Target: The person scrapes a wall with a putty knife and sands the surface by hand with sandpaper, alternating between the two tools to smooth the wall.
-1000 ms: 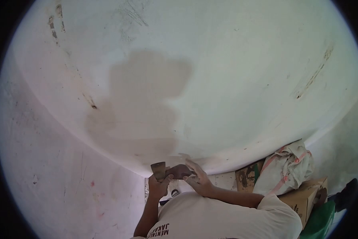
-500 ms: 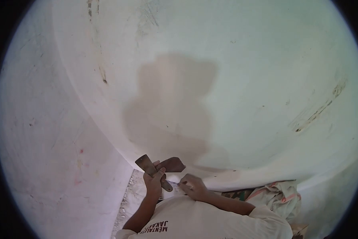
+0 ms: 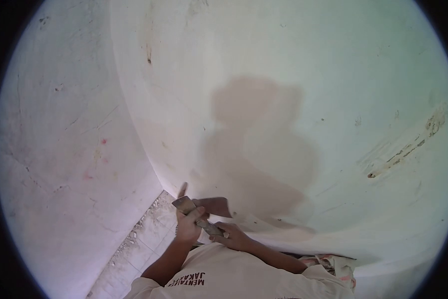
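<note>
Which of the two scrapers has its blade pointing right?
The reddish-brown, wide-bladed scraper; the tan-brown, long-handled scraper points its blade up and left.

Head camera looks forward, down past both hands [image 3: 188,228] [image 3: 238,239] (wall [image 3: 343,65] ahead)

Scuffed pale walls [image 3: 343,74] meet above a tiled floor [image 3: 146,245] edged with debris [image 3: 130,238].
</note>
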Available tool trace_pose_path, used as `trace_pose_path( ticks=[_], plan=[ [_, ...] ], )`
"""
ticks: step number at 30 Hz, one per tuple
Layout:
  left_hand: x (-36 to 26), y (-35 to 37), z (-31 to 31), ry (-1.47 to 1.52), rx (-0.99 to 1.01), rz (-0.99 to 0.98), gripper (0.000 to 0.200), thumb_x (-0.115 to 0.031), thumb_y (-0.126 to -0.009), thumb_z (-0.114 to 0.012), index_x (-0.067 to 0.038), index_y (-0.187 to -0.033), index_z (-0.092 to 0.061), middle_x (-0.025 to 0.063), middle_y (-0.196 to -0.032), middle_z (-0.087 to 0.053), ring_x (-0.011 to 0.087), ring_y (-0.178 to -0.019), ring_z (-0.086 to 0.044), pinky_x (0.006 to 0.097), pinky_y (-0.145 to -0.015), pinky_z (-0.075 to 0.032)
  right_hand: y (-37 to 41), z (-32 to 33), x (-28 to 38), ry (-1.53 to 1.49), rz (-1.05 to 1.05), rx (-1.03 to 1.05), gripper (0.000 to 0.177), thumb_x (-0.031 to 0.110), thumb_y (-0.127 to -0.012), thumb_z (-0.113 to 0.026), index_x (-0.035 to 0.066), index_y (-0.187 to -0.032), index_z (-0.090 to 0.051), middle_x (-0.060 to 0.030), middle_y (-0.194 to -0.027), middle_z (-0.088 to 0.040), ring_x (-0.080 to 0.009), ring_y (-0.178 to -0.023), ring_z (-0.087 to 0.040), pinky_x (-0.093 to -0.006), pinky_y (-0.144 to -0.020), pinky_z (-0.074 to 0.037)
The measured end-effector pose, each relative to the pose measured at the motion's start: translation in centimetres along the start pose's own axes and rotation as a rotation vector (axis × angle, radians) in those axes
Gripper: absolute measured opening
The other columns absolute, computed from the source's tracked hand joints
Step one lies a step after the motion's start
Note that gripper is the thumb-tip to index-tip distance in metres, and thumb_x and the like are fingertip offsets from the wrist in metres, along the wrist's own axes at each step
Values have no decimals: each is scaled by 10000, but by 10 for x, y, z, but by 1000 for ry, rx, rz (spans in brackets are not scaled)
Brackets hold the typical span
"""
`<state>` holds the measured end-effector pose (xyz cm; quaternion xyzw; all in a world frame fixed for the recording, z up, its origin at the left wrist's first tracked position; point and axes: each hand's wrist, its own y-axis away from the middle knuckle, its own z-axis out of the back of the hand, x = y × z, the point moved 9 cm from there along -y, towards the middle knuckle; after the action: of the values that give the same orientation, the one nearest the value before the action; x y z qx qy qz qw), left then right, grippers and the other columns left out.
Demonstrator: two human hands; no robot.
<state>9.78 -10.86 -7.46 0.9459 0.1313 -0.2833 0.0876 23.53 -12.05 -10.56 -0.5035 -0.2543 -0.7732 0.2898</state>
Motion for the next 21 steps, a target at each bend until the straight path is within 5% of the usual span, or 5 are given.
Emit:
trace_pose_path(
  ticks=[9, 14, 17, 21],
  plan=[
    [-42, 19, 19, 62, -129, -277, 660, 29, -845, -594, -66, -1439, -324, 66, -973, -630, 147, -748, -631, 273, -635, -556, 32, 15, -2, 53, -36, 103, 338, 235, -852, -705, -22, -1051, -610, -130, -846, -646, -170, -770, -584, -332, -714, -466],
    [-64, 22, 18, 68, -82, -385, 507, 18, -894, -562, 25, -1373, -396, 100, -1122, -623, 165, -956, -643, 335, -944, -529, 59, 45, -4, 17, 9, 73, 322, 236, -843, -706, -8, -1033, -619, -107, -809, -632, -159, -753, -579, -316, -703, -465],
    [-67, 19, 22, 94, -86, -414, 502, 22, -898, -550, 36, -1375, -391, 123, -1188, -605, 176, -1008, -628, 358, -996, -492, 84, 79, -7, -4, -105, 48, 299, 221, -831, -707, 8, -1025, -628, -68, -795, -630, -134, -746, -578, -296, -689, -466],
    [-59, 12, 11, 48, -72, -369, 369, -7, -905, -572, 36, -1266, -513, 109, -1144, -624, 169, -1003, -624, 367, -1011, -472, 117, 130, 19, 8, -3, -41, 275, 195, -786, -754, 12, -963, -648, -63, -803, -633, -120, -743, -596, -271, -673, -470]
  ],
)
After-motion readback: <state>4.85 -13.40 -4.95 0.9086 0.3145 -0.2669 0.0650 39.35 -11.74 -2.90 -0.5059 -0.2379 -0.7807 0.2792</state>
